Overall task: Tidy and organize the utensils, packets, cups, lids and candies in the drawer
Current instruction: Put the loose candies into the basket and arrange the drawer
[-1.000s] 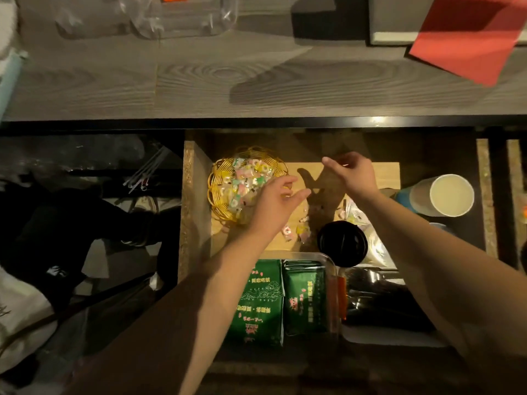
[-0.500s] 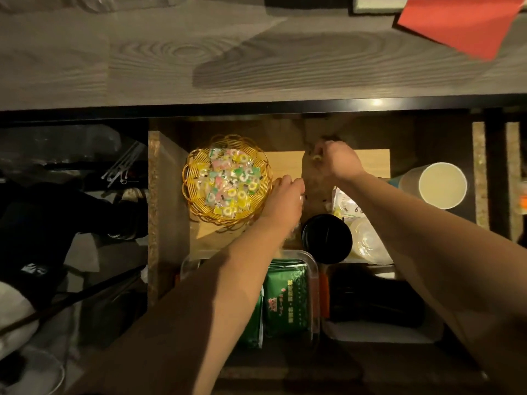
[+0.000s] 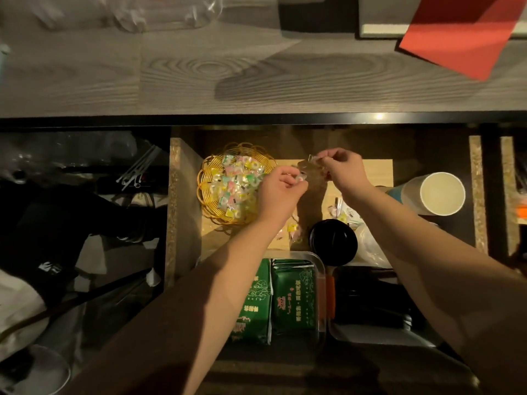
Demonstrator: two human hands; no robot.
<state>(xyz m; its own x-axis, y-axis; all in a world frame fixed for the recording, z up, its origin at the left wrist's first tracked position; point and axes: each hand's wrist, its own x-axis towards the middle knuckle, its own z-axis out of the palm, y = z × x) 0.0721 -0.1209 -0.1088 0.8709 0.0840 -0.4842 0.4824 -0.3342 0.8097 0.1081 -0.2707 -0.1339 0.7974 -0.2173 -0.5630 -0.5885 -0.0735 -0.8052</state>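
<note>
Fingers of my left hand curl round a small wrapped candy, pinched at the tips just right of the yellow wicker basket; my wrist covers the basket's right rim. Far left, outside the drawer wall, dark clutter and pale plastic sticks sit too murky to sort out. Basket holds a heap of wrapped candies, pastel, lying every which way, no common axis. Below it, green packets stand in a clear tray, long axes running near-to-far; my left forearm hides most of the left one. Loose candies lie on the wooden board between my arms, partly in shadow. Right hand pinches a clear wrapper btwn thumb and fingertips, over the board's far edge; contents too blurred to tell. Black lid lies flat near the board's front edge. Black tray w/ dark utensils is mostly unreadable. Right, a paper cup lies tipped, mouth toward me, its base cut off by my right forearm.
</note>
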